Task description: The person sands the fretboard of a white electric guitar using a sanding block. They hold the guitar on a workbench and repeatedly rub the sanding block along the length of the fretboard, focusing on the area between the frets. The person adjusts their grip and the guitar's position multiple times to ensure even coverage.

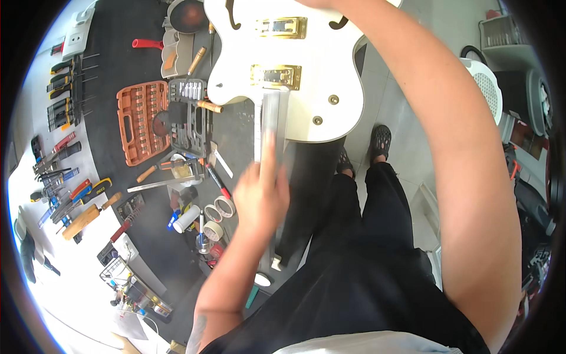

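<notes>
An open socket case (131, 138) lies on the dark tabletop (115, 56), its orange half left, its grey half with silver sockets right. Above it are a red handle (147, 43) and a dark round bowl (187, 16). Below, three tape rolls (216, 235) sit near a white cylinder (187, 218) and a red-and-black marker (225, 193). Screwdrivers (59, 88) line the left side; a white perforated seat (486, 88) shows far right.

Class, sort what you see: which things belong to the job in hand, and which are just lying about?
In the job:
- white guitar
- bar, motion-blurred, against the guitar
- left hand, holding the bar

Apparently just lying about:
- open socket case
- tape rolls
- white cylinder
- red-handled tool
</notes>
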The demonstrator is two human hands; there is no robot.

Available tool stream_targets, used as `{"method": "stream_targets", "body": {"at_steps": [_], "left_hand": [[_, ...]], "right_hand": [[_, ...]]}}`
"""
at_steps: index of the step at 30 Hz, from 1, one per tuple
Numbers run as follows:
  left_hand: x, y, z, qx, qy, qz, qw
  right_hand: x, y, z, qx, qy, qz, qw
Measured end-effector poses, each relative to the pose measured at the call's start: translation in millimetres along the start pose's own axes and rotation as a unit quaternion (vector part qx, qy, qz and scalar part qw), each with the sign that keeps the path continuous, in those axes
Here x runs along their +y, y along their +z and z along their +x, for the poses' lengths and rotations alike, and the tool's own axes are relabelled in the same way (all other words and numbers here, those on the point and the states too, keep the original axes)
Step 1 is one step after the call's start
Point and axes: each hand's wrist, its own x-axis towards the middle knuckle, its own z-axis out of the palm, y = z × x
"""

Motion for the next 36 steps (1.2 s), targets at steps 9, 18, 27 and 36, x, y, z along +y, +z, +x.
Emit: {"method": "stream_targets", "body": {"at_steps": [9, 18, 27, 36], "left_hand": [[9.1, -12.0, 64.9, 0.051, -0.006, 0.019, 0.999], [6.2, -16.6, 85.6, 0.056, -0.025, -0.014, 0.998], [-9.5, -11.0, 32.1, 0.013, -0.048, -0.016, 0.999], [-32.0, 2.6, -44.6, 0.032, 0.013, -0.034, 0.999]], "right_hand": [[-6.6, 4.1, 0.4, -0.011, 0.004, 0.003, 1.0], [-3.6, 3.7, 6.3, -0.004, 0.006, -0.008, 1.0], [-5.1, 6.1, 9.3, -0.008, 0.0, -0.012, 1.0], [-4.0, 2.4, 5.4, 0.001, 0.002, -0.006, 1.0]]}}
